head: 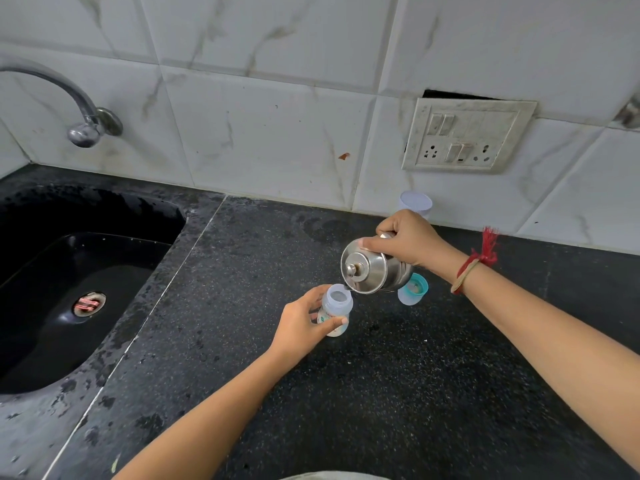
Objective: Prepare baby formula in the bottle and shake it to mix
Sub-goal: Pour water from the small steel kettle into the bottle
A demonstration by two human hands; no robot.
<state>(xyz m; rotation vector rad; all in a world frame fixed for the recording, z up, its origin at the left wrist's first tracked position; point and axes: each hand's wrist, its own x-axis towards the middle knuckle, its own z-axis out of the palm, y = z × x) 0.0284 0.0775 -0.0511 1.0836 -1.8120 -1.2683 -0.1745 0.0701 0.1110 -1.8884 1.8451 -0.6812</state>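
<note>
No text, brand or number was legible, greenish print on the baby bottle point(337, 306) was too small and blurred to read, marks on the switch plate point(467, 135) could not be made out.

The left hand point(301, 323) grips a small clear plastic baby bottle point(335, 308), which stands open-mouthed and upright near the middle of the black speckled stone countertop point(398, 393). The right hand point(410, 242) holds a lidded stainless-steel pot point(367, 270) from above, tilted so its spout is just over the bottle's mouth. A teal-and-clear bottle cap point(417, 289) lies just behind the pot, partly hidden. A pale plastic cup point(415, 201) stands at the countertop's back edge, against the white marbled wall tiles point(277, 126). A red thread point(485, 251) circles the right wrist. A black sink point(104, 209) takes up the countertop's left side under 1 chrome tap point(83, 112). A white switchboard point(467, 136) with 2 sockets is on the wall.
</note>
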